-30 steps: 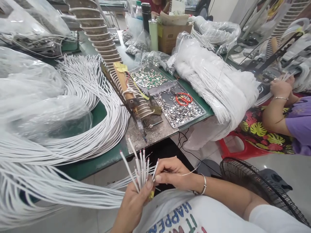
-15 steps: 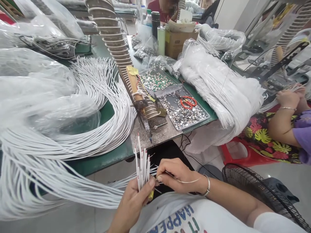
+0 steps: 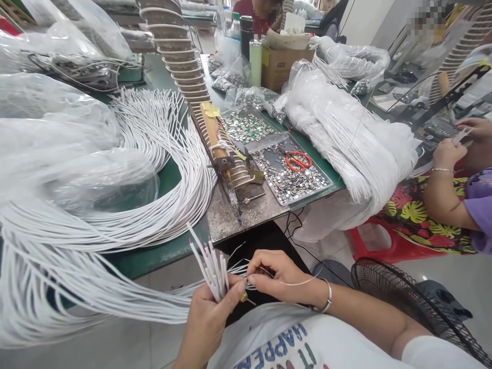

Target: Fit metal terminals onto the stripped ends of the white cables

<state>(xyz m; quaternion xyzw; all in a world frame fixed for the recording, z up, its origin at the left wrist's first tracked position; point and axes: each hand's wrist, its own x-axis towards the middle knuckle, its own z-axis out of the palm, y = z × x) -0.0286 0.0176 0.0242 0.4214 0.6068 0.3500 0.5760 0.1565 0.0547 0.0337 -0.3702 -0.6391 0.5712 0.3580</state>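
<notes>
My left hand (image 3: 209,318) grips a bunch of thin white cables (image 3: 209,264) whose pink stripped tips fan upward and lean left. My right hand (image 3: 274,274) pinches at the base of that bunch, thumb and forefinger closed, and a thin silvery wire (image 3: 295,282) loops out from its fingers. Both hands are below the front edge of the green workbench (image 3: 154,259). The cables trail left into a large curved mass of white cables (image 3: 126,225) lying over the bench.
A soldering iron on a ribbed stand (image 3: 226,169) sits on a metal plate. A tray of small metal parts (image 3: 288,179) holds red scissors (image 3: 296,160). A white cable bundle (image 3: 346,133) lies right. Another person's hands (image 3: 449,151) work at the right. A fan (image 3: 403,297) stands on the floor.
The cable tips in my left hand have tilted from upright to leaning left. My right hand stays pinched at the bunch. The other person's hands have shifted slightly.
</notes>
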